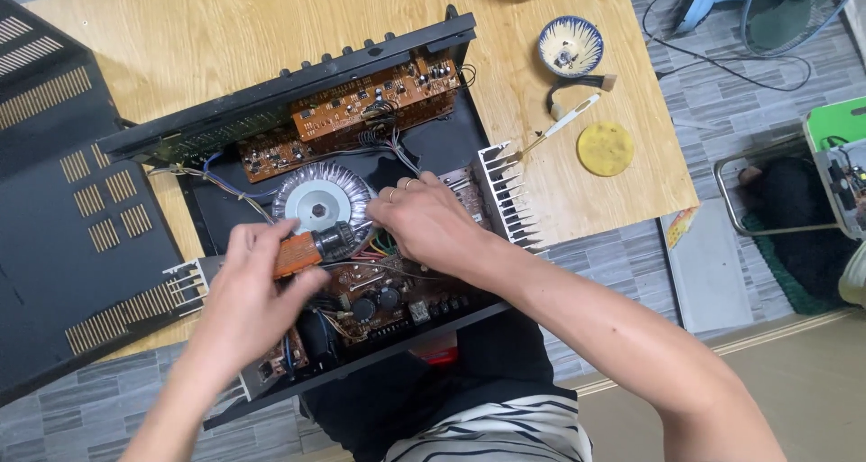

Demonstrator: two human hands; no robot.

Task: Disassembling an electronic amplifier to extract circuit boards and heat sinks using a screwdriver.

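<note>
An open black amplifier chassis (433,146) lies on a wooden table, showing brown circuit boards (361,110), a round silver transformer (322,202) and a finned heat sink (510,196). My left hand (253,286) grips an orange-handled tool (302,250) with a black front end, held over the lower board beside the transformer. My right hand (428,223) rests on the wires and board just right of the transformer, fingers bent down into the chassis; what it pinches is hidden.
The removed black vented cover (72,209) lies at the left. On the table (225,29) at the right are a small blue-and-white bowl (570,45), a white-handled tool (564,119) and a yellow round pad (605,148). A fan (776,2) and cables sit on the tiled floor.
</note>
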